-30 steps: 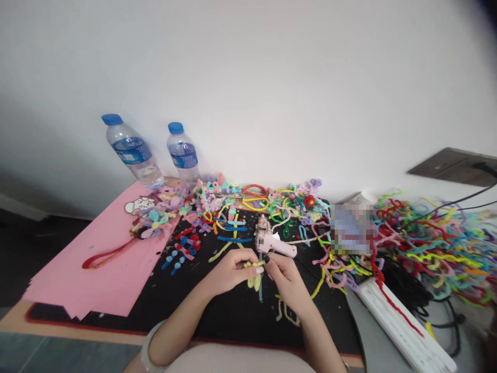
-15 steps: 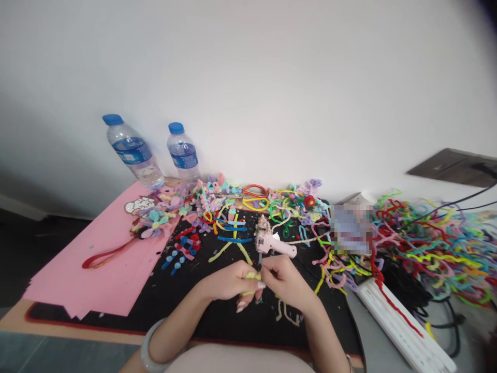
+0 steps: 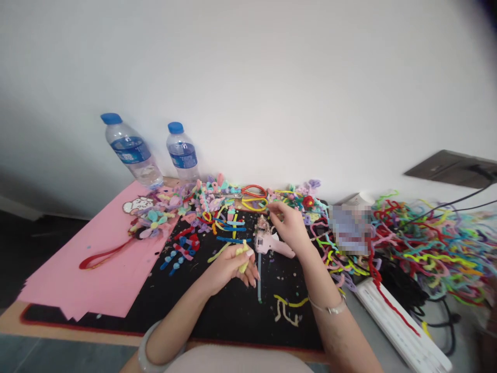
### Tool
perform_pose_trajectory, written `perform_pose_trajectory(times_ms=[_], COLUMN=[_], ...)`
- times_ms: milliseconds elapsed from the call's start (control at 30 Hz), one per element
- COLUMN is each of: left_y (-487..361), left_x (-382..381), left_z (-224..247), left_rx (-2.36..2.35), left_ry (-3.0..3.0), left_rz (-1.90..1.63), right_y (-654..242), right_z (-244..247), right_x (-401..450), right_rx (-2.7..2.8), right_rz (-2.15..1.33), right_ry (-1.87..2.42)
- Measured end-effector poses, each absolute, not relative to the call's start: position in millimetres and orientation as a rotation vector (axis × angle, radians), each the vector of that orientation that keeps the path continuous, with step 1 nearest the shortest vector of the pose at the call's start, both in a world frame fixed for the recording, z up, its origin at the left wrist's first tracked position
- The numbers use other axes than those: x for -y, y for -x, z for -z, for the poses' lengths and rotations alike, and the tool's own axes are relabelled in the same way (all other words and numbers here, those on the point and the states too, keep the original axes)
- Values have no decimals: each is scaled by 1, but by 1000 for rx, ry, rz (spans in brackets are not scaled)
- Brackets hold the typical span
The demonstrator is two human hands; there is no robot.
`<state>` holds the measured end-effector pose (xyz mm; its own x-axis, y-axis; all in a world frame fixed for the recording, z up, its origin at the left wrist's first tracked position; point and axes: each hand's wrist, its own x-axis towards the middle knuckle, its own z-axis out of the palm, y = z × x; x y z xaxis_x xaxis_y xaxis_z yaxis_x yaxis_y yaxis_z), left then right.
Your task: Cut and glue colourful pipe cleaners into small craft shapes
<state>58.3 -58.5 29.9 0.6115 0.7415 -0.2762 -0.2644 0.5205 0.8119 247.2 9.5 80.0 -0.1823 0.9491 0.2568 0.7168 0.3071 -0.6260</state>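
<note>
My left hand (image 3: 235,267) is closed around a bent piece of yellow pipe cleaner (image 3: 243,257) above the black mat. My right hand (image 3: 288,225) reaches over the mat, fingers apart, beside the scissors (image 3: 254,204) with red and yellow handles. Whether a fingertip touches the yellow handle I cannot tell. Between my hands lies a pink glue gun (image 3: 275,245), with a long clear glue stick (image 3: 259,280) sticking out of it. Behind my left hand are blue pipe cleaners (image 3: 234,240) laid across yellow ones.
Pink paper sheets (image 3: 93,264) cover the left side, bearing a pipe-cleaner flower bunch (image 3: 155,224). Two water bottles (image 3: 132,150) (image 3: 182,154) stand against the wall. At right are a heap of pipe cleaners (image 3: 438,248) and a white power strip (image 3: 404,326). Cream pieces (image 3: 287,313) lie near the front.
My right hand has left the yellow piece and moved away from me, up to the scissors. My left hand still holds the piece, now slightly farther left and higher.
</note>
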Motion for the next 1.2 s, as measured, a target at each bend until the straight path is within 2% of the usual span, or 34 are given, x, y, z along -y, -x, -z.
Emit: perform_pose_trajectory(times_ms=[100,367,700,900,1200], left_y=[-58,-56,-55,-56,-54], left_x=[56,52,49,50,45], left_z=[-33,-30,-28,-31,-38], left_rx=[-700,-665,-744,-810,-862], left_ry=[-756,-666,-606,-637,-619], left_rz=[-715,-823,-899,-897,-1151], right_y=[-233,-205,-244,-266,-236], right_z=[-77,-55,-97,-96,-106], right_x=[-54,-102,-59,-13,-25], right_rx=[2299,2513,2449,2339,2382], right_rz=[-230,-132,-28,88,198], right_ry=[1556,1624,1761,1964,1914])
